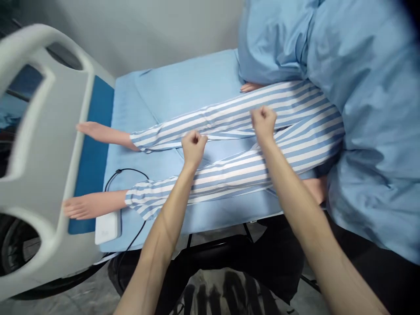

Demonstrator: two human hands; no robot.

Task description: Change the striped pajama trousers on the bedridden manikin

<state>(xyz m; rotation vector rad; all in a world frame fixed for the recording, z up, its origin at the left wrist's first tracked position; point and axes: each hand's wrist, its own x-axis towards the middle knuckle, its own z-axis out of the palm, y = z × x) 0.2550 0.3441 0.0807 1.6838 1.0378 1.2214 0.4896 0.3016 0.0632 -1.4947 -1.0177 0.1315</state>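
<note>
Quilt [377, 109] over trousers' [229, 177] upper end, footboard [65, 109] past their lower.
Stripes creased; left hand [193, 148] and right hand [264, 122] above, fingers curled.

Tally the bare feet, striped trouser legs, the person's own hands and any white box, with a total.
Bare feet: 2
Striped trouser legs: 2
Own left hand and right hand: 2
White box: 1
Total: 7

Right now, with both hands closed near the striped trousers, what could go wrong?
The left hand and right hand are closed near the striped trousers, so a sudden move might catch the cloth. The white box lies close to the near edge of the bed and could get knocked off. The black cable drapes over that edge, so it may snag.
</note>
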